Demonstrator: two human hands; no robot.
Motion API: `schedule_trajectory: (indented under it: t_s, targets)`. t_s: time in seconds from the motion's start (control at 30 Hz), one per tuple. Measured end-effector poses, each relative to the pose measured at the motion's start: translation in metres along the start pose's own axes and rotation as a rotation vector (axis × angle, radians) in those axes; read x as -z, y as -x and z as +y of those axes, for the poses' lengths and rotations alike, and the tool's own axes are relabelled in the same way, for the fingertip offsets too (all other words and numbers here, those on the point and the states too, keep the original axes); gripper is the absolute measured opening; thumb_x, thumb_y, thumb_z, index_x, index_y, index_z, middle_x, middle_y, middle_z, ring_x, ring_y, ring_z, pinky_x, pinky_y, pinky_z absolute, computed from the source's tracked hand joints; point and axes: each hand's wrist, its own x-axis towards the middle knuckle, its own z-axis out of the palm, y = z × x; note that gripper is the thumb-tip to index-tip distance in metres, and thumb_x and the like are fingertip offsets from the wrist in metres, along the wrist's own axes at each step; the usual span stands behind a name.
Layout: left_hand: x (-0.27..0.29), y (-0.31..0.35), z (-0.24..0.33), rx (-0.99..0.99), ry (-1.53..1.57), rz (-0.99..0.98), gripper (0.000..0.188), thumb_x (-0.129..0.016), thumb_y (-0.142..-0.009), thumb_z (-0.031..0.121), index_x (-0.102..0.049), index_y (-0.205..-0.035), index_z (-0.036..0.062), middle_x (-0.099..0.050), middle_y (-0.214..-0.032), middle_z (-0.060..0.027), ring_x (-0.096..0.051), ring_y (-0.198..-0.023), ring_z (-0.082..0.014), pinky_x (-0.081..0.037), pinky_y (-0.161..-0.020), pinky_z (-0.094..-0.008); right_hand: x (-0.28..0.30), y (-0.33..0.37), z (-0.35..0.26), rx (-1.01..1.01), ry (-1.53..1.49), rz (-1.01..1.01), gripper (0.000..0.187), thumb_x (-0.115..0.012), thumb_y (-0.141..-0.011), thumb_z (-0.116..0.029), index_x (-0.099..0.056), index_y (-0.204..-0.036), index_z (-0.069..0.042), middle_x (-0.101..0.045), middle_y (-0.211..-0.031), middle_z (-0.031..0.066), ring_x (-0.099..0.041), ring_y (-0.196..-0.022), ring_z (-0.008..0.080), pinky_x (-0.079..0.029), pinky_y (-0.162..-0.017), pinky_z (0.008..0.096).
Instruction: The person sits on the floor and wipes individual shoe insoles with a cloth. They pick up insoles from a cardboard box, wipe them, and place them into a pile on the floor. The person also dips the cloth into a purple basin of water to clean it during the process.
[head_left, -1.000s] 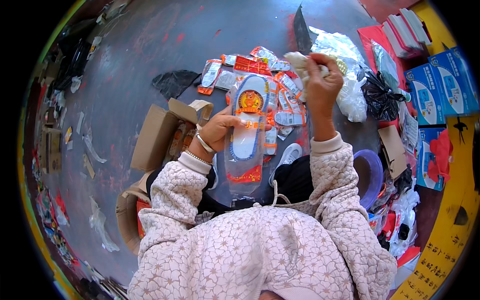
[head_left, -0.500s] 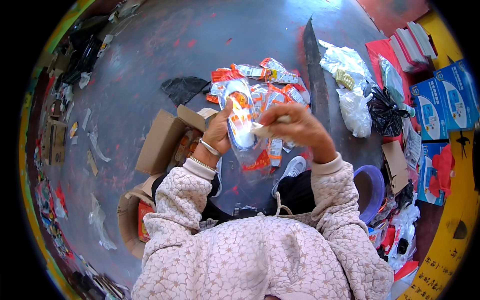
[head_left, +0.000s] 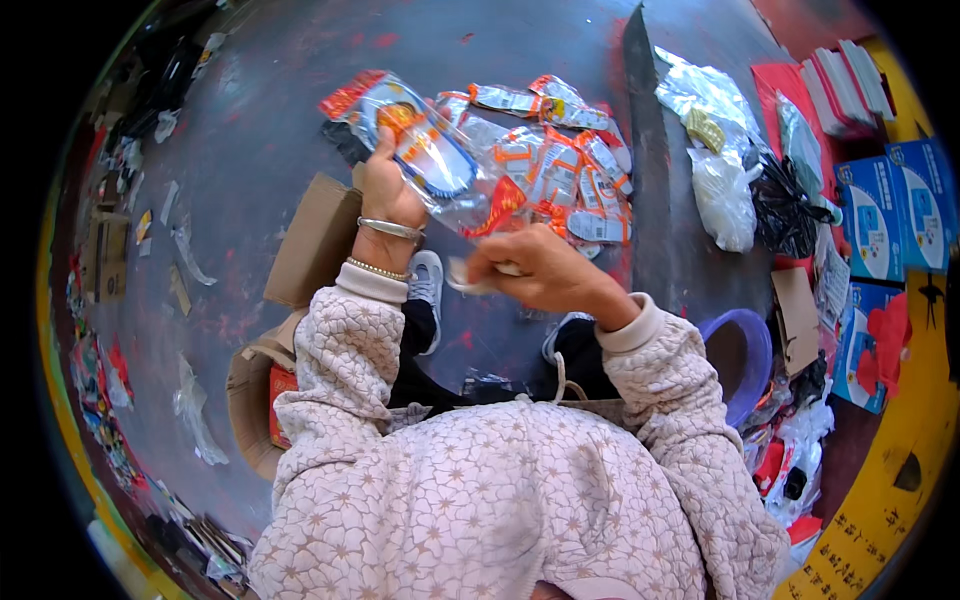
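Note:
Tilted up to the left, a clear plastic packet (head_left: 437, 165) with red ends holds a flat, insole-shaped thing, white with a blue edge and an orange print. My left hand (head_left: 392, 188) grips its left side, thumb on the front. Close to the packet's lower end, my right hand (head_left: 550, 270) is closed around a crumpled whitish piece (head_left: 466, 282) that looks like cloth. Whether that piece touches the packet I cannot tell. Beyond both hands, similar orange-and-clear packets (head_left: 555, 175) lie in a loose pile on the floor.
At my left are an open cardboard box (head_left: 312, 240) and another carton (head_left: 250, 400). A purple basin (head_left: 755, 365) stands at my right. A dark raised strip (head_left: 645, 170) runs past the pile, with white plastic bags (head_left: 722, 200), a black bag (head_left: 785, 210) and blue boxes (head_left: 868, 225) beyond it.
The packet has swung to the left with my left hand, its top leaning left. My right hand has moved left and down toward me, still closed on the whitish piece.

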Motion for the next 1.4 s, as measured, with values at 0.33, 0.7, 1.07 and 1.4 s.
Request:
schedule_trajectory:
  t_s: [0.33,0.7,1.07,1.4]
  targets:
    - [-0.039,0.02,0.012,-0.217,-0.214,-0.019,0.044,-0.027,-0.097,0.034,-0.038,-0.127,0.0045,-0.051,-0.12,-0.0157,-0.051,-0.11,-0.0264,-0.043,-0.093,-0.0407,0.071,0.009,-0.004,-0.464,-0.196,0.09,0.021,-0.062,-0.075,-0.017,-0.063,-0.089,-0.001,-0.061,-0.083,0.0086,-0.059,-0.071,0.0149,-0.049,-0.06,0.0287]
    - [-0.042,0.024,-0.022,0.02,-0.287,-0.195,0.052,-0.034,-0.094,0.039,-0.032,-0.133,0.0041,-0.047,-0.125,-0.0152,-0.053,-0.104,-0.0238,-0.045,-0.091,-0.0391,0.028,-0.009,0.016,-0.465,-0.236,0.273,0.026,-0.068,-0.075,-0.018,-0.061,-0.09,0.001,-0.063,-0.08,0.0097,-0.062,-0.069,0.0149,-0.05,-0.062,0.0262]
    - [-0.02,0.044,-0.052,0.293,-0.186,-0.206,0.052,-0.049,-0.09,0.026,-0.03,-0.133,0.0021,-0.041,-0.131,-0.0147,-0.041,-0.121,-0.0292,-0.035,-0.101,-0.0436,0.041,-0.006,0.02,-0.372,-0.344,0.342,0.016,-0.068,-0.073,-0.009,-0.061,-0.084,0.002,-0.06,-0.073,0.0033,-0.058,-0.064,0.009,-0.048,-0.059,0.0224]
    - [-0.015,0.028,-0.019,0.035,-0.098,-0.108,0.04,-0.041,-0.092,0.01,-0.033,-0.131,0.0042,-0.044,-0.128,-0.0135,-0.045,-0.118,-0.0292,-0.041,-0.093,-0.0557,0.083,0.003,0.031,-0.502,0.318,0.772,0.017,-0.068,-0.073,-0.017,-0.063,-0.078,-0.002,-0.062,-0.072,0.0086,-0.06,-0.063,0.0162,-0.047,-0.06,0.0288]
